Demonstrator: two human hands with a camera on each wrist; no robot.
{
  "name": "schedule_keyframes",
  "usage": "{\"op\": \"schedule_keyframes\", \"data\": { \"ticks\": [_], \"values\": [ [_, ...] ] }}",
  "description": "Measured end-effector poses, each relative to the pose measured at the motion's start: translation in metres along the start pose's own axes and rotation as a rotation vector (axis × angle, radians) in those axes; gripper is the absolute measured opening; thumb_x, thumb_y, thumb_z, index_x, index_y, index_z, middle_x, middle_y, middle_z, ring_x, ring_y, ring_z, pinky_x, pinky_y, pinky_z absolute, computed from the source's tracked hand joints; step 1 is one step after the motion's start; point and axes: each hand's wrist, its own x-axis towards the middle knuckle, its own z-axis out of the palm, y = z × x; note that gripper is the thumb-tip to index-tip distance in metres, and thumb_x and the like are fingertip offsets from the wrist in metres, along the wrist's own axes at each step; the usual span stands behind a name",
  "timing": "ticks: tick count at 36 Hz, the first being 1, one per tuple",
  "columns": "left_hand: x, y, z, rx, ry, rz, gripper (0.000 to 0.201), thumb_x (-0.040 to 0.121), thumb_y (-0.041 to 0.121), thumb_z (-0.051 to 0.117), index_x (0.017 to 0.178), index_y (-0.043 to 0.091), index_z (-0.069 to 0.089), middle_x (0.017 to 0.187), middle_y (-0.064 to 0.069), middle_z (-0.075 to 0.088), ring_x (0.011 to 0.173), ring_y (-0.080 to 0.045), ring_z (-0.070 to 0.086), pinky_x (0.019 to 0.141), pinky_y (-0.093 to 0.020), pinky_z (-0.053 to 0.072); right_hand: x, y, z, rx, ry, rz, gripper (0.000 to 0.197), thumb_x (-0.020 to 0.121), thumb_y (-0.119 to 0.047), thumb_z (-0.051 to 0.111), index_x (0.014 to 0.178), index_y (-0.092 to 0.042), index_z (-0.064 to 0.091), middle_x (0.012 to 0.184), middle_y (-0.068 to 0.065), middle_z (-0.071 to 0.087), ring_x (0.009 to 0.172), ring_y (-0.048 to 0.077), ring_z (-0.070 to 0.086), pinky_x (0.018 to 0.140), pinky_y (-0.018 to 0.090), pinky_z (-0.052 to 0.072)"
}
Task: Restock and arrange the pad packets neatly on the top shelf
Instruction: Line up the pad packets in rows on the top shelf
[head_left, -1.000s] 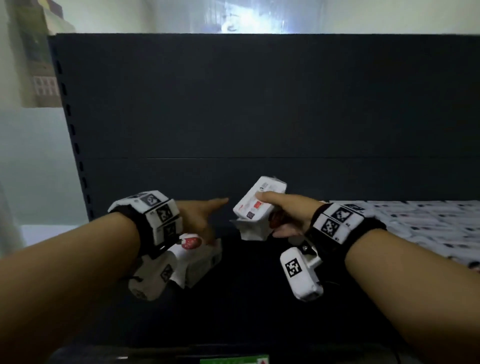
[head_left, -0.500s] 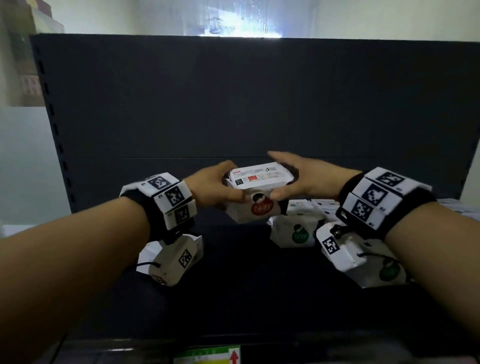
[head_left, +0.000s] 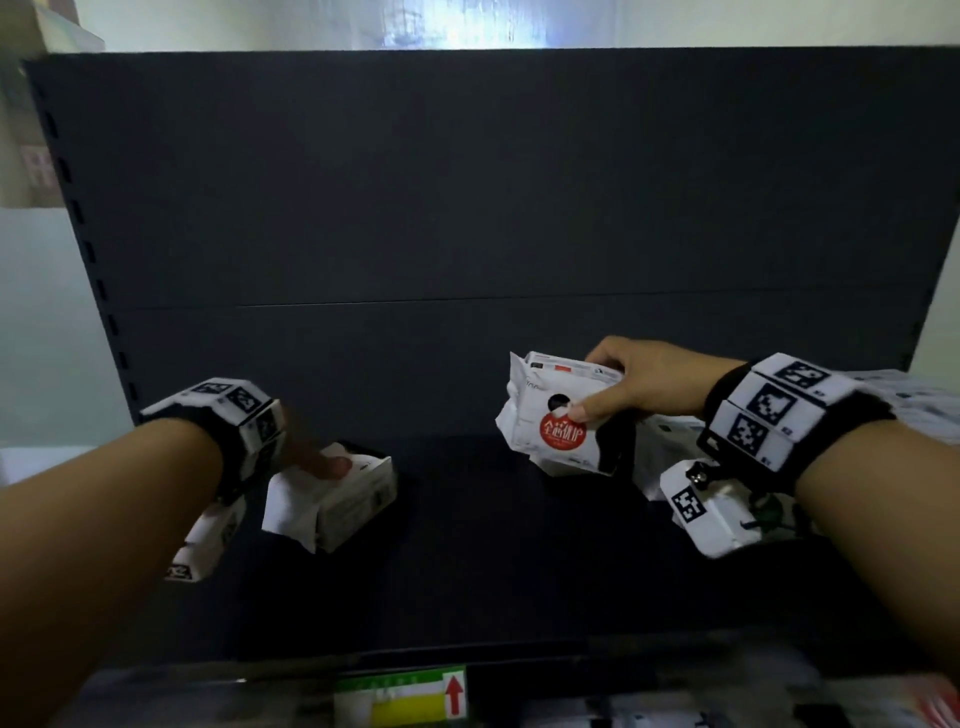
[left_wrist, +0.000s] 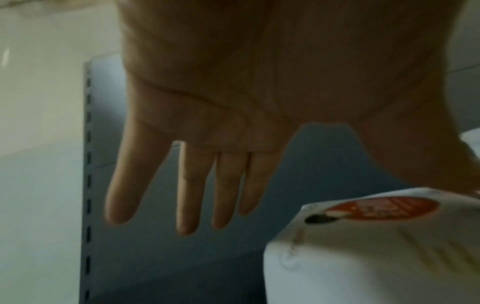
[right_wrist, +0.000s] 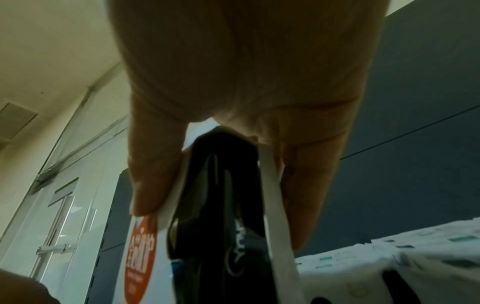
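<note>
A white pad packet (head_left: 337, 499) with a red dot lies flat on the left of the dark top shelf (head_left: 467, 561). My left hand (head_left: 317, 460) rests on top of it by the thumb, and its fingers (left_wrist: 187, 195) hang straight and spread past the packet (left_wrist: 376, 246). My right hand (head_left: 602, 387) grips a second white packet (head_left: 556, 426) with a red circle, held upright just above the shelf at centre right. The thumb presses its front and the fingers (right_wrist: 306, 195) wrap its back; its black side (right_wrist: 221, 226) faces the right wrist view.
More white packets (head_left: 670, 452) stand behind my right wrist, and a row of flat white packets (head_left: 924, 400) runs along the far right. A dark back panel (head_left: 467, 208) closes the shelf. A slotted upright (head_left: 88, 249) marks its left end. A green-yellow price label (head_left: 400, 696) sits on the front edge.
Half a second ago both hands met on packets at mid-shelf. My left hand has since dropped down-left onto a packet lying on the shelf, and my right hand has drawn right with the red-circle packet.
</note>
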Motion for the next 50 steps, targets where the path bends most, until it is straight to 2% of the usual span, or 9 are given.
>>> {"op": "schedule_keyframes", "data": {
  "ticks": [3,11,19,29,31,35,42,47,50],
  "values": [
    [0.001,-0.004,0.01,-0.049,-0.048,0.03,0.13,0.017,0.103,0.039,0.124,0.032,0.054,0.124,0.005,0.06,0.113,-0.02,0.055,0.102,-0.038,0.04,0.001,-0.003,0.012,-0.022,-0.029,0.008,0.06,0.056,-0.058,0.082,0.103,-0.032,0.054,0.097,-0.009,0.067,0.083,0.004,0.067,0.056,0.015,0.051],
    [-0.044,0.03,0.017,-0.234,0.024,0.031,0.106,0.046,0.064,0.082,0.129,0.016,0.037,0.117,-0.002,0.055,0.106,-0.022,0.052,0.082,-0.033,0.043,0.002,-0.015,0.041,-0.07,-0.056,0.05,0.068,0.059,-0.058,0.082,0.113,-0.029,0.05,0.104,-0.005,0.065,0.094,0.012,0.063,0.087,0.034,0.055],
    [-0.052,0.053,0.012,-0.28,0.052,0.171,0.09,0.056,0.051,0.084,0.124,0.019,0.035,0.116,-0.003,0.056,0.104,-0.024,0.056,0.089,-0.038,0.049,-0.033,-0.025,0.051,-0.006,0.06,0.112,0.045,0.066,-0.05,0.082,0.096,-0.028,0.057,0.091,-0.009,0.064,0.08,0.004,0.06,0.061,0.015,0.047],
    [-0.108,0.096,-0.003,-0.396,0.241,0.271,0.077,0.065,0.04,0.082,0.126,0.013,0.043,0.118,-0.009,0.051,0.1,-0.025,0.055,0.078,-0.035,0.048,-0.074,0.01,0.04,0.097,0.137,0.116,0.073,0.068,-0.059,0.075,0.122,-0.018,0.049,0.104,-0.01,0.057,0.092,0.008,0.057,0.072,0.021,0.045],
    [-0.129,0.121,-0.008,-0.453,0.275,0.286,0.073,0.064,0.037,0.084,0.121,0.016,0.045,0.114,-0.006,0.052,0.094,-0.023,0.055,0.073,-0.033,0.047,-0.091,0.033,0.015,0.079,0.124,0.071,0.068,0.069,-0.059,0.075,0.12,-0.018,0.053,0.093,-0.012,0.058,0.08,0.001,0.056,0.061,0.016,0.046],
    [-0.156,0.144,-0.023,-0.577,0.27,0.362,0.065,0.064,0.029,0.084,0.116,0.022,0.046,0.105,0.001,0.054,0.086,-0.014,0.056,0.066,-0.028,0.046,-0.107,0.062,-0.017,0.093,0.1,0.073,0.077,0.063,-0.064,0.075,0.122,-0.021,0.049,0.111,-0.005,0.062,0.095,0.012,0.063,0.08,0.033,0.055],
    [-0.205,0.283,-0.036,-0.695,0.26,0.511,0.063,0.063,0.028,0.085,0.113,0.025,0.048,0.106,0.002,0.059,0.093,-0.018,0.06,0.085,-0.04,0.054,-0.169,0.169,-0.106,0.125,0.047,0.114,0.063,0.053,-0.058,0.081,0.104,-0.027,0.058,0.099,-0.002,0.071,0.084,0.012,0.071,0.07,0.026,0.056],
    [-0.219,0.373,-0.048,-0.643,0.229,0.635,0.064,0.062,0.03,0.085,0.113,0.027,0.048,0.109,0.001,0.059,0.095,-0.018,0.059,0.084,-0.039,0.053,-0.206,0.253,-0.162,0.143,0.035,0.303,0.059,0.06,-0.034,0.085,0.107,-0.015,0.054,0.097,0.017,0.068,0.072,0.031,0.064,0.061,0.041,0.05],
    [-0.223,0.426,-0.054,-0.602,0.225,0.694,0.066,0.063,0.03,0.085,0.117,0.025,0.046,0.114,-0.001,0.056,0.098,-0.019,0.058,0.086,-0.038,0.052,-0.224,0.301,-0.19,0.098,0.101,0.42,0.043,0.071,-0.018,0.083,0.103,-0.018,0.055,0.1,0.019,0.067,0.085,0.033,0.068,0.079,0.049,0.056]
  ]
}}
